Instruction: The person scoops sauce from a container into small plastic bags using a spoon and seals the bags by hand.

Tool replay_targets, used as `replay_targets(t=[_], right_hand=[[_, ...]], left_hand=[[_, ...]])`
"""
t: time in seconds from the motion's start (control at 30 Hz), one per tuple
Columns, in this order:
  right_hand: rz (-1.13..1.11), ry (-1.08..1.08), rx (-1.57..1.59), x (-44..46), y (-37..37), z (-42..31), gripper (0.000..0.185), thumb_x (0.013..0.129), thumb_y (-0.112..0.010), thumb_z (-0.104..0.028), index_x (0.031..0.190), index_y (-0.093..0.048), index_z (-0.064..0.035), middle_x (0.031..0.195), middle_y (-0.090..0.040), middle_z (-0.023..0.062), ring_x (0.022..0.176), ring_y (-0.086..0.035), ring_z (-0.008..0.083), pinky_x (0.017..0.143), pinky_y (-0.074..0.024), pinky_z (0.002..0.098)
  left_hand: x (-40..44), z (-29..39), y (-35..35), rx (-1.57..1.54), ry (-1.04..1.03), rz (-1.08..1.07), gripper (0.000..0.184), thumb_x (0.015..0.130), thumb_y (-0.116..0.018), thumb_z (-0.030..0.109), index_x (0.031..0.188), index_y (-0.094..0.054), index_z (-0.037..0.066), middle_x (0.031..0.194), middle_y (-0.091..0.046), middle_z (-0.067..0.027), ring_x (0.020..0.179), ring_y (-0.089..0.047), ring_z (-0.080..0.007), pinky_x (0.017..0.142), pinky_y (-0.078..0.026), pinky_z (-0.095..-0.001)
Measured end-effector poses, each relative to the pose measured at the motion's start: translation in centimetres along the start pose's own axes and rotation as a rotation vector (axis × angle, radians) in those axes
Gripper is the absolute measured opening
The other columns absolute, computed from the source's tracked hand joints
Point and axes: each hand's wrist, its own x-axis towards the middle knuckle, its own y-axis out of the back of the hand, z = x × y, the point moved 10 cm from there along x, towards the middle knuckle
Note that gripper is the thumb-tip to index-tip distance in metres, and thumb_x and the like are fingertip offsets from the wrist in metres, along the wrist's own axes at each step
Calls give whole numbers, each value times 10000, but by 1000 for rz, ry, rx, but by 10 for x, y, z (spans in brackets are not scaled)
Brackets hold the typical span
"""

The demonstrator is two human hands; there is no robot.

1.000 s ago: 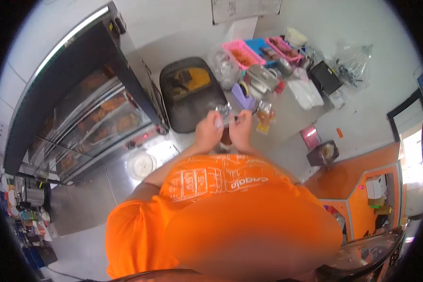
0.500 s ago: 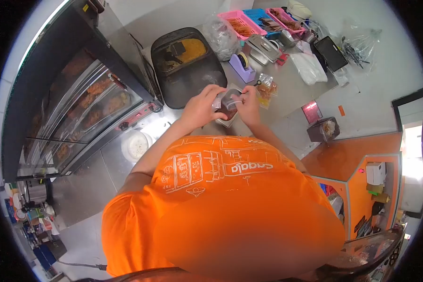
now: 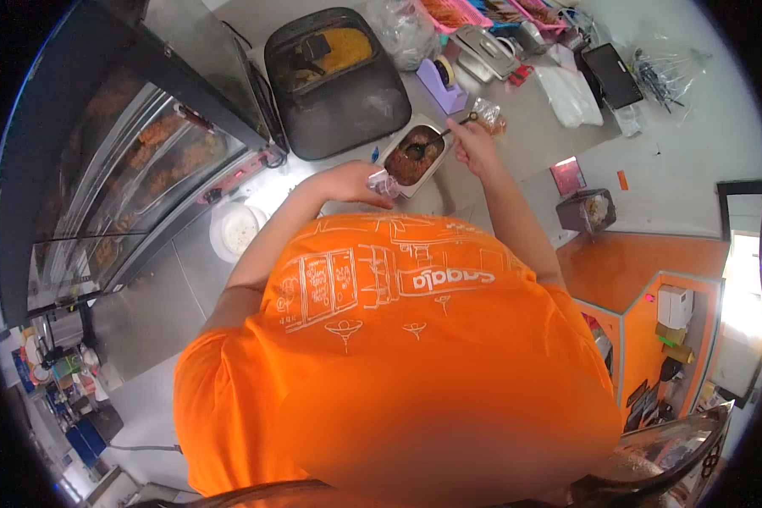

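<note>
A small clear plastic bag (image 3: 383, 183) is in my left hand (image 3: 350, 183), whose fingers are closed on it at the near left corner of a metal container (image 3: 432, 172). Chunky reddish-brown sauce (image 3: 407, 169) fills the container. My right hand (image 3: 476, 150) grips the end of a dark ladle (image 3: 416, 151) from the container's right side. The ladle's round bowl lies in the sauce, and its handle slants up to my fingers. Just beyond my right hand lies a small clear packet (image 3: 488, 110) with orange-brown contents.
A black lidded bin (image 3: 347, 114) stands behind the container. Farther back are a purple tape dispenser (image 3: 440, 85), a metal lidded box (image 3: 483, 52), white plastic bags (image 3: 563, 95) and colored baskets (image 3: 453, 13). At left stands a glass food warmer (image 3: 157, 161), with a white round tub (image 3: 235, 230) nearby.
My hands were together over the container with the clear plastic bag. They have parted: the left moved toward me with the bag, and the right moved outward and now holds the ladle.
</note>
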Motion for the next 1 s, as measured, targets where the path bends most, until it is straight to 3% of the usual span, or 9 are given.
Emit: replay_targets(t=[0.03, 0.13, 0.33, 0.43, 0.53, 0.6, 0.73, 0.83, 1.0], right_hand=[[-47, -5, 33, 6, -3, 2, 552, 838, -721, -342, 1228, -515, -8, 735, -639, 86, 544, -575, 183, 475, -438, 298], [-36, 441, -837, -7, -39, -30, 345, 896, -629, -345, 1116, -643, -79, 877, -678, 135, 683, -639, 311, 612, -495, 378], [19, 765, -981, -101, -78, -86, 226, 911, -565, -259, 1001, -681, -88, 985, -658, 140, 927, -613, 341, 784, -492, 431], [-178, 805, -1115, -90, -93, -24, 180, 889, -581, -208, 966, -670, -72, 963, -649, 131, 929, -611, 326, 786, -494, 424], [-316, 749, -955, -131, -123, -26, 130, 868, -597, -156, 940, -659, -68, 924, -641, 124, 916, -610, 324, 778, -495, 415], [-238, 794, -899, -140, -115, -38, 127, 862, -603, -142, 945, -661, -65, 925, -641, 125, 911, -609, 326, 775, -494, 417], [72, 891, -913, -131, -85, -56, 143, 862, -601, -140, 957, -664, -54, 937, -644, 127, 912, -607, 330, 779, -493, 417], [84, 828, -995, -101, -76, -32, 160, 883, -587, -149, 969, -672, -45, 951, -653, 134, 901, -608, 342, 790, -491, 415], [7, 649, -637, -105, -90, 6, 236, 957, -530, -209, 960, -681, -27, 925, -667, 126, 804, -625, 270, 692, -493, 370]], left_hand=[[-1, -5, -4, -38, 41, -23, 398, 786, -750, 350, 1030, -649, 52, 940, -686, -114, 872, -642, -212, 786, -481, -334], [-1, -21, -8, -110, 114, -32, 405, 818, -714, 391, 1046, -656, 60, 937, -688, -114, 873, -637, -214, 795, -478, -333], [-4, -58, -9, -20, 177, 59, 444, 861, -653, 461, 1079, -652, 74, 931, -685, -125, 861, -629, -222, 804, -474, -338], [4, -68, -17, -73, 156, 71, 420, 877, -648, 427, 1115, -639, 82, 972, -685, -116, 893, -624, -211, 823, -469, -333], [14, -76, -25, -203, 162, 126, 376, 895, -648, 365, 1153, -626, 93, 1012, -679, -83, 909, -607, -183, 818, -462, -323], [16, -71, -25, -309, 68, 204, 376, 904, -637, 373, 1161, -620, 100, 987, -668, -57, 866, -587, -166, 785, -457, -312], [12, -71, -33, -425, 209, 148, 348, 916, -624, 368, 1150, -619, 111, 898, -627, -24, 783, -538, -144, 701, -434, -286], [12, -72, -36, -476, 243, 141, 324, 917, -624, 365, 1116, -625, 109, 843, -595, -13, 746, -510, -132, 661, -420, -277], [14, -87, -38, -458, 310, 190, 320, 889, -665, 383, 1016, -656, 90, 789, -600, -2, 719, -522, -118, 648, -436, -283]])
